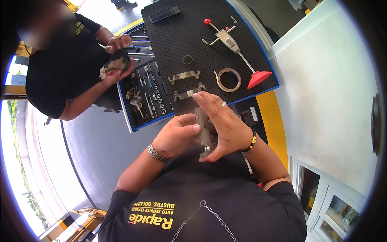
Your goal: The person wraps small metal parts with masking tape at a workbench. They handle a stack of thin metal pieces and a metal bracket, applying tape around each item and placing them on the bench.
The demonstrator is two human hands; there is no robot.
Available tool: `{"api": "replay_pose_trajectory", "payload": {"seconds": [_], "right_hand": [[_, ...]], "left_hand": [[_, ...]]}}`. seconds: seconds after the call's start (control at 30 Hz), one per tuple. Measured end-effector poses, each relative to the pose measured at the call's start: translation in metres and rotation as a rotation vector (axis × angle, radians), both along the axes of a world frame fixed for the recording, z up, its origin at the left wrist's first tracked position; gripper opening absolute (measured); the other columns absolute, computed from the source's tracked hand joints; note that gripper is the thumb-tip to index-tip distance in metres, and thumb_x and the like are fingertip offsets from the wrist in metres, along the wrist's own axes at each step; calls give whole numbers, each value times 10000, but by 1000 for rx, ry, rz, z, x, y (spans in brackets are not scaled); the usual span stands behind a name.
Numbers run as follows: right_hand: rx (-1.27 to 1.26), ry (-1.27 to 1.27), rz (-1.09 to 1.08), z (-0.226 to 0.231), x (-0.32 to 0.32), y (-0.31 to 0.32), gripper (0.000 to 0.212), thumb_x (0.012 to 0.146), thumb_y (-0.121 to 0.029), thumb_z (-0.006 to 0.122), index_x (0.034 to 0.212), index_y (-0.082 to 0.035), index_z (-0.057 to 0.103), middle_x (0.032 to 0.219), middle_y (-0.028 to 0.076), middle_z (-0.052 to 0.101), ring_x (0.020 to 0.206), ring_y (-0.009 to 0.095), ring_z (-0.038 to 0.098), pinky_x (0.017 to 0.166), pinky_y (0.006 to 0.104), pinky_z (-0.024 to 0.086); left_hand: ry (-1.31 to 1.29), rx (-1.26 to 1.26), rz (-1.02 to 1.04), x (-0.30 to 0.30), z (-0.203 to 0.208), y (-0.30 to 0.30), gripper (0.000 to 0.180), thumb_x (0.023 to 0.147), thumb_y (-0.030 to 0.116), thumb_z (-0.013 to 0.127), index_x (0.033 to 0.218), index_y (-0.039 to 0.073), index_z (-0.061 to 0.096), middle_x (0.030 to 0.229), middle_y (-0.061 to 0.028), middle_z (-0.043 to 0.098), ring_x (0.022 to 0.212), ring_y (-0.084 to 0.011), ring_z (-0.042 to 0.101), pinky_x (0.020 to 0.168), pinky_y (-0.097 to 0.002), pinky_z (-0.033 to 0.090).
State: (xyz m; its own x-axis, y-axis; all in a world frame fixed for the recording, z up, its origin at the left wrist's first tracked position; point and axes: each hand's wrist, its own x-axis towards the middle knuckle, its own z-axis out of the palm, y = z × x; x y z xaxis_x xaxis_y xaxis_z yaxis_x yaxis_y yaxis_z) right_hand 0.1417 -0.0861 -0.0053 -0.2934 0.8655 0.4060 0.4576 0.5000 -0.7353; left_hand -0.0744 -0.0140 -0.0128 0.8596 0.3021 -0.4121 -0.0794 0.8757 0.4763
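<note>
Just in front of my chest, a pair of grey brake pads is held on edge, apparently face to face. My left hand grips them from the left, its thumb lying against the side. My right hand is closed round their two ends, fingers at the far end and thumb at the near one. The palm side of the right hand hides part of the pads. Beyond my fingers, two metal brackets with notched ends lie on the black perforated tabletop. The nearer bracket almost meets my right fingertips in the picture.
A tape roll, a dark ring, a gauge tool with a red cone and a black tray lie on the tabletop. Left is an open tool drawer. A co-worker there holds a cloth. A white wall stands right.
</note>
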Motion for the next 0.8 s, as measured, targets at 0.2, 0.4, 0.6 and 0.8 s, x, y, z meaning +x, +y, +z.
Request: {"api": "replay_pose_trajectory", "payload": {"seconds": [0.2, 0.4, 0.6, 0.8], "right_hand": [[31, -27, -12, -6, 5, -4, 1413, 516, -508, 978, 1640, -35, 263, 1582, 278, 349, 1433, 471, 414, 1186, 572, 346], [26, -75, -36, 1, 5, -4, 1366, 529, -493, 976, 1643, -102, 288, 1546, 298, 344, 1396, 502, 424, 1168, 599, 360], [57, 139, -22, -8, -2, 3, 1361, 546, -481, 976, 1643, -92, 269, 1536, 305, 350, 1394, 501, 426, 1142, 578, 398], [-231, 833, 142, -24, -11, -6, 1414, 612, -592, 936, 1662, -26, 178, 1613, 238, 317, 1444, 383, 422, 1172, 533, 376]], "left_hand": [[19, 116, -83, 7, -4, 3, 579, 955, 198, 774, 1426, -57, 553, 1353, -165, 652, 1255, -254, 636, 1091, -450, 510], [3, 211, -135, 14, -7, 8, 597, 964, 229, 759, 1438, -63, 542, 1362, -152, 646, 1269, -253, 624, 1102, -441, 489], [-181, 79, -82, 9, -13, 11, 546, 1006, 266, 723, 1420, -53, 563, 1360, -174, 652, 1269, -290, 636, 1103, -475, 499], [331, 657, 174, -13, -33, 8, 447, 1032, 69, 615, 1465, 1, 526, 1031, -69, 758, 1040, -181, 729, 886, -314, 559]]}}
